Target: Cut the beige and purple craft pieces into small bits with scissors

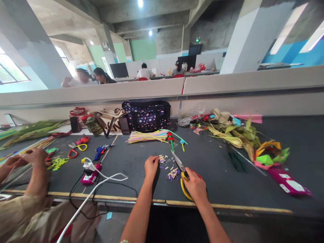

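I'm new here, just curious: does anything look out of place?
The white cord trails over the table's front edge, where it might snag. Small beige and purple pieces lie scattered untidily near the left hand.

Craft workshop: long worktable (222, 185), scissors (179, 162), glue gun (99, 154)

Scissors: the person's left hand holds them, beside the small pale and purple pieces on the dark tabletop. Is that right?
Wrong hand: the head view shows the scissors in the right hand, beside the small pale and purple pieces on the dark tabletop.
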Available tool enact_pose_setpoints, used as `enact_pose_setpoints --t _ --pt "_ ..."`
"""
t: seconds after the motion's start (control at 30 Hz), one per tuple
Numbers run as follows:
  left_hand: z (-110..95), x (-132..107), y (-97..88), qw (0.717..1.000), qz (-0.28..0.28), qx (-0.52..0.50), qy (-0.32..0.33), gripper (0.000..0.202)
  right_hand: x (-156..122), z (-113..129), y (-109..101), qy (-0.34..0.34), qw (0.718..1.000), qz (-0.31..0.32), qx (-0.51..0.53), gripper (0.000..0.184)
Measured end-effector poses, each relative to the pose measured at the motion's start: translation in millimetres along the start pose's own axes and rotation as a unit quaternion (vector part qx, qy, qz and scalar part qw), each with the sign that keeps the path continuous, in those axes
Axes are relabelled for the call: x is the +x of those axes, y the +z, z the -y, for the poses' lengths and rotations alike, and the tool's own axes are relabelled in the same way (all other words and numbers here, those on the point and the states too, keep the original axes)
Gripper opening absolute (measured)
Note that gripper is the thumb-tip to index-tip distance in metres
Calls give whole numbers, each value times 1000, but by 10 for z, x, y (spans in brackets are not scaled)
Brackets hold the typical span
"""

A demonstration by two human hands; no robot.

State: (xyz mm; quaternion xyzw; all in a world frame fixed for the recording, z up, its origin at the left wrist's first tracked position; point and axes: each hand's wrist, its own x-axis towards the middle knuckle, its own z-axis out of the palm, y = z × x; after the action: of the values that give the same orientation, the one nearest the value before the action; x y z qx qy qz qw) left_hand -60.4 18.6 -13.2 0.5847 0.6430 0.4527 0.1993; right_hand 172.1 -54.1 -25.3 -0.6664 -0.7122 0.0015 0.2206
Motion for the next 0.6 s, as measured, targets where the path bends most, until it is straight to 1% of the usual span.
enact_pose_setpoints --t 0.1,0.17,0.2,0.3,0.4,0.47,0.6 --pt "-18 -17 -20 998 -47 -45 0 19 3 -4 9 6 1000 -8 7 35" --pt "-54 -48 -24 997 -56 -57 24 16 4 -7 18 8 1000 -11 11 36" --pt "-79 -68 -22 996 -44 -57 44 15 5 -7 20 8 1000 -13 13 37" --pt "-167 -130 -13 992 37 -41 115 11 3 1 12 8 1000 -17 13 38" --pt "-255 -176 -27 982 106 8 155 13 3 17 -3 11 1000 -14 12 38" --pt "-302 -197 -53 977 130 45 162 12 5 22 -4 11 1000 -13 11 38" --pt "-331 -218 -91 969 146 95 177 9 8 13 12 5 1000 -4 10 40"
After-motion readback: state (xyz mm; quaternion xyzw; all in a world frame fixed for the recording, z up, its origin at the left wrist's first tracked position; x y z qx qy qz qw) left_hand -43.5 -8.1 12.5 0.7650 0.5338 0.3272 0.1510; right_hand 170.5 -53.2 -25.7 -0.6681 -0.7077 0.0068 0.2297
